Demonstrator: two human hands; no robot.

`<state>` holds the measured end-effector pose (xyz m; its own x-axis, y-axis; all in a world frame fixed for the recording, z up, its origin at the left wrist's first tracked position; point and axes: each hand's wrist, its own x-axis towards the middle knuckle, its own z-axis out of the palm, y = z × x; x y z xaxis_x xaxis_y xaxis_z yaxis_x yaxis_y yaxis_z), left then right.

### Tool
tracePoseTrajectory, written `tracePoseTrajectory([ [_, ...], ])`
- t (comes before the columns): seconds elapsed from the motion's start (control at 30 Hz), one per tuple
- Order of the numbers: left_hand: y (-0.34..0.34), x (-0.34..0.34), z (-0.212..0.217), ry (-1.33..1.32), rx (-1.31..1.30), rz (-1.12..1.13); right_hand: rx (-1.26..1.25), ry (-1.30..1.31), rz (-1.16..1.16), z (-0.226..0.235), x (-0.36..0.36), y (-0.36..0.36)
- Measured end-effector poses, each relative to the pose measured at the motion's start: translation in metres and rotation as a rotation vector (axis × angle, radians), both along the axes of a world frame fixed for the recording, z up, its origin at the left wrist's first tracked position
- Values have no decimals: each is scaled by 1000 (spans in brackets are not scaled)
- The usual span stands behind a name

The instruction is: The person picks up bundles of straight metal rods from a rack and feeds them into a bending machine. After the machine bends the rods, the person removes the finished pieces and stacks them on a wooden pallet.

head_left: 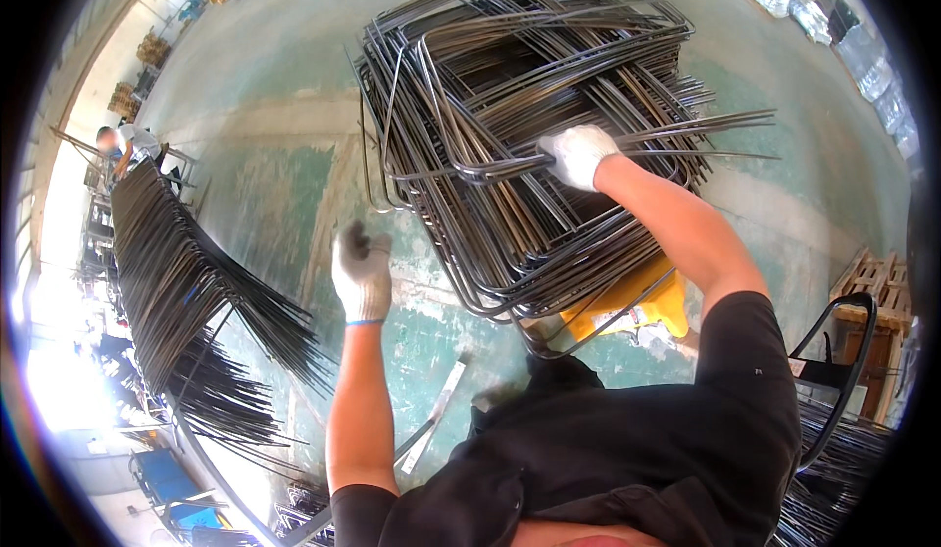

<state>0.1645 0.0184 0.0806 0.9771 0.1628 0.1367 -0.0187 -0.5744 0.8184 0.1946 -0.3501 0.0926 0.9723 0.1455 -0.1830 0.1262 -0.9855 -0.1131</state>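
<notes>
My right hand [580, 157], in a whitish work glove, is closed around bent dark metal rods [500, 167] at the upper right of a large stack. The stack of bent metal frames [549, 243] has rounded corners and crisscrossing layers, with loose rod ends sticking out to the right. To the left of the stack, my left hand [361, 274] is raised in a glove with dark fingertips. Its fingers are loosely curled and apart, slightly blurred, and nothing shows in them. A yellow pallet-truck-like base [632, 302] shows beneath the stack's near side.
A rack of hanging bent rods [176, 273] stands at left, with another person [142, 143] behind it. A black loop handle [863, 322] and wooden pallets [877, 287] are at right. Plastic-wrapped bundles [867, 62] line the far right. A flat pale strip [436, 415] lies near my left arm.
</notes>
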Motion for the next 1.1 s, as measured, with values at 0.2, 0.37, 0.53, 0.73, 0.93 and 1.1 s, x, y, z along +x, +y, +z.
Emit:
tracePoseTrajectory([
  [0.2, -31, 2, 97, -531, 577, -364, -7, -60, 29, 60, -27, -3],
  [0.37, -90, 5, 125, -505, 691, -700, 8, -91, 96, 64, -16, 3],
  [0.53, -116, 50, 76, -434, 814, -866, 8, 4, 64, 29, 5, 12],
  [0.73, -117, 76, 56, -321, 1004, -803, 4, -28, 186, 12, 31, 10],
  [0.93, -116, 58, 56, -76, 1049, -908, 7, 135, 325, 40, 11, 56],
  [1.1, -82, 7, 84, 290, 831, -689, 76, 27, 520, 56, -6, 90],
])
